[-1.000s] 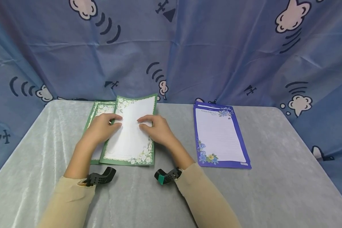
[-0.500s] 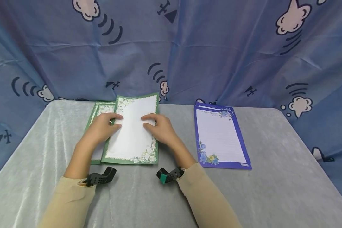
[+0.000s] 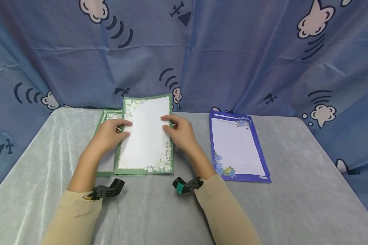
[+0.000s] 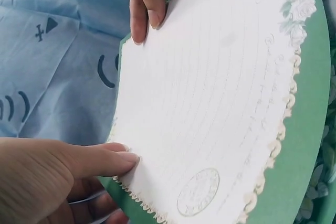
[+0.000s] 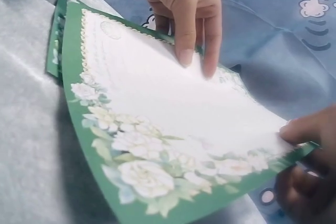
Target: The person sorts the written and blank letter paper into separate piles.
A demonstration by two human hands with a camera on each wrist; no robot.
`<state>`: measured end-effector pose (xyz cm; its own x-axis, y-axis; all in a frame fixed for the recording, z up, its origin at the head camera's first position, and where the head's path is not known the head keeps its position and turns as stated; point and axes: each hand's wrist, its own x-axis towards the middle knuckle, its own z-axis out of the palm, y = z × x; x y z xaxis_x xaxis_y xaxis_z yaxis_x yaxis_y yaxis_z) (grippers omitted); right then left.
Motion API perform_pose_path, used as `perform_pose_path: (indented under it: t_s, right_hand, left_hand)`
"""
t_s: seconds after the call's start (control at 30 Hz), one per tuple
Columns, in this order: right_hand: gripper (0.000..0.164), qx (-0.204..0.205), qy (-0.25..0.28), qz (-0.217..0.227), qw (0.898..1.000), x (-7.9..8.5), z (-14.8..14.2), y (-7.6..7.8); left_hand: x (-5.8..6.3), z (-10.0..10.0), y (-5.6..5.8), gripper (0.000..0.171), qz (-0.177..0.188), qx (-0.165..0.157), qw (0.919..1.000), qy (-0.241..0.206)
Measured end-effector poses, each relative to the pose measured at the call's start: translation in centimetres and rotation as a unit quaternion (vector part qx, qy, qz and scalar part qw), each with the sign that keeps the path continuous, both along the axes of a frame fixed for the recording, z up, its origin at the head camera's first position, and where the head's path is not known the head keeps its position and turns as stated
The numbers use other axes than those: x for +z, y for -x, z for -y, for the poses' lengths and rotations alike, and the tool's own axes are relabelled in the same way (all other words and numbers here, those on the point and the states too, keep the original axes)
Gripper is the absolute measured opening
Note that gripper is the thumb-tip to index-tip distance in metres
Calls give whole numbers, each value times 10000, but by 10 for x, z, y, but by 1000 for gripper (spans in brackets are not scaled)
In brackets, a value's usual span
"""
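Note:
Both hands hold a sheet of letter paper [image 3: 145, 139] with a green border and white flowers, its face towards me. My left hand [image 3: 108, 136] pinches its left edge, thumb and forefinger on the face and other fingers behind. On the opposite edge my right hand [image 3: 183, 133] grips it the same way, as the right wrist view shows at the green rim [image 5: 294, 156]. The sheet bows between the hands and is lifted at a tilt. More green-bordered sheets [image 3: 105, 167] lie on the table behind and left of it, partly covered.
Purple-bordered letter paper [image 3: 237, 146] with blue flowers lies on the right, one sheet slightly offset over another. A pale grey cloth covers the table [image 3: 306, 177]. Behind its far edge hangs a blue patterned curtain [image 3: 233, 61].
My right hand has slid outward to the sheet's right edge and taken hold there. The sheet has risen and shifted slightly right, showing more of the green sheets below. My left hand stays nearly in place.

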<state>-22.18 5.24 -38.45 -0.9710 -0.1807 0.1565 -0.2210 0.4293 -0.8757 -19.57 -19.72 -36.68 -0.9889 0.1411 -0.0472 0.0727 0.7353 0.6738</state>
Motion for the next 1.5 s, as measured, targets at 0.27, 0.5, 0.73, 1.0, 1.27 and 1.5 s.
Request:
perform_pose_path:
  t_s: [0.27,0.5,0.73,1.0,1.27,1.5]
  right_hand:
    - [27,-169,354,-141,9991,7,-10,2]
    - [27,-147,453,-60,9988,11,-12,0]
    - [27,-170,482,-33,9987,11,-15,0]
    - [27,-141,495,-5,9987,10,-12,1]
    - [27,-20,260,36,9997,7,-4,-1]
    - [27,-111,227,1,9997,4,-5,0]
  left_hand:
    - [3,-1,-1,35,-56,-1,10000,-21]
    - [1,-3,-1,34,-90,25,9999,49]
    - [-3,-8,2,34,95,-43,9999,78]
    - [-9,-14,2,34,148,-92,9995,257]
    - [-10,-11,1,35,100,-80,9996,259]
    - [-12,-13,3,35,69,-109,9995,276]
